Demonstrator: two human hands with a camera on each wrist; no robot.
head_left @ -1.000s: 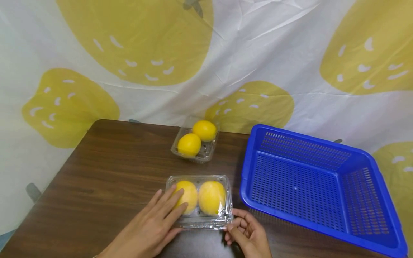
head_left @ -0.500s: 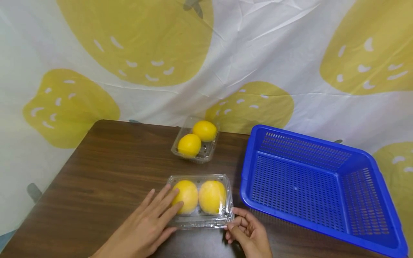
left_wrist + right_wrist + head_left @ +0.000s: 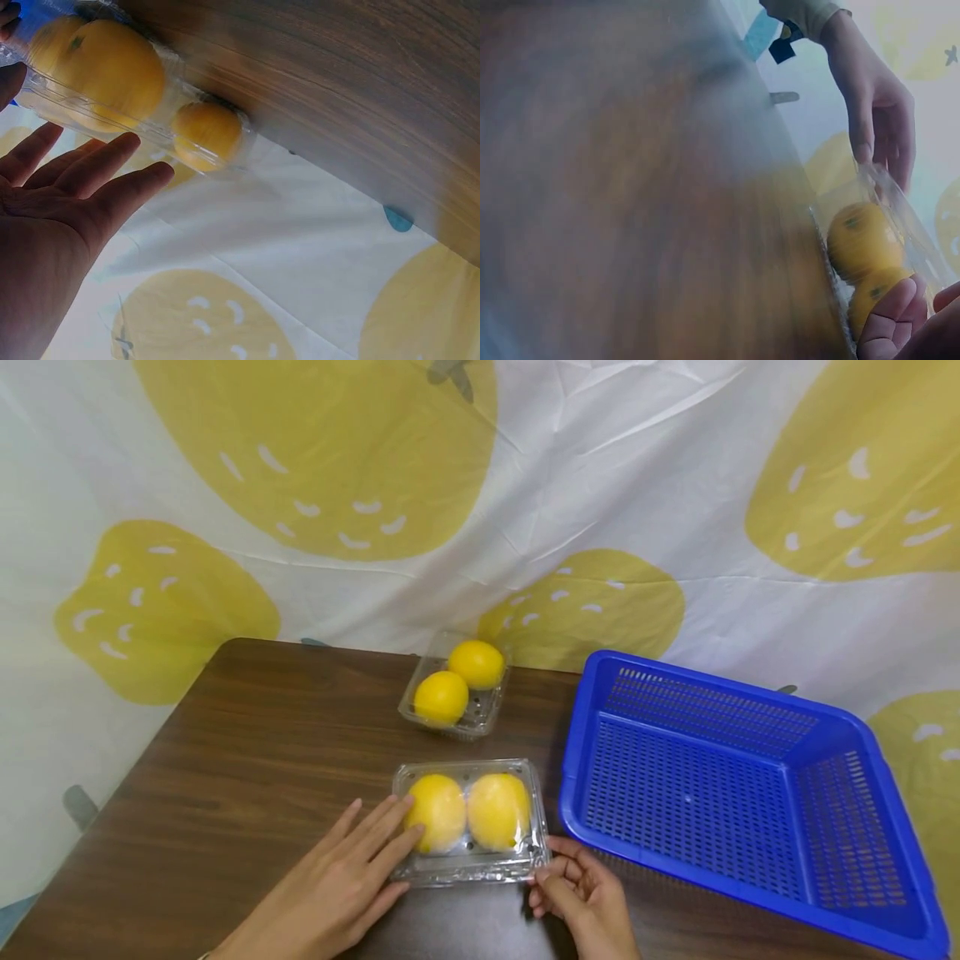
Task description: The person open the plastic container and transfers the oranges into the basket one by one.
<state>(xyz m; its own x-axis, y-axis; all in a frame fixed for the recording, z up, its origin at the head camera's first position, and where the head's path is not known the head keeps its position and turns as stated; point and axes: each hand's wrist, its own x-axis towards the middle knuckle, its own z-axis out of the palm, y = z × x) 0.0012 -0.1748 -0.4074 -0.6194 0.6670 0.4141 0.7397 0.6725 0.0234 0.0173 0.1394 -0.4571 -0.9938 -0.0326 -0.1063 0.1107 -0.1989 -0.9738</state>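
Note:
A lidded clear plastic fruit box (image 3: 480,865) with two round yellow fruits (image 3: 498,811) inside lies near the front of the table. My right hand (image 3: 587,900) pinches its front right corner between thumb and fingers. My left hand (image 3: 337,875) lies at the box's left side, fingers straight, their tips over the lid's left edge by one fruit. In the left wrist view, the left fingers (image 3: 105,166) are extended beside the box. The right wrist view shows the right fingers (image 3: 896,315) curled at the near end of the box, with the left hand at its far end.
Behind it, a second clear box (image 3: 483,720) holding two yellow fruits stands near the table's back edge. A large blue plastic basket (image 3: 690,777) is close on the right. A fruit-printed cloth (image 3: 360,602) hangs behind the brown table (image 3: 247,760).
The near box has shifted slightly to the right and away from me, with the right hand still at its corner. The left hand has drawn a little left across the lid.

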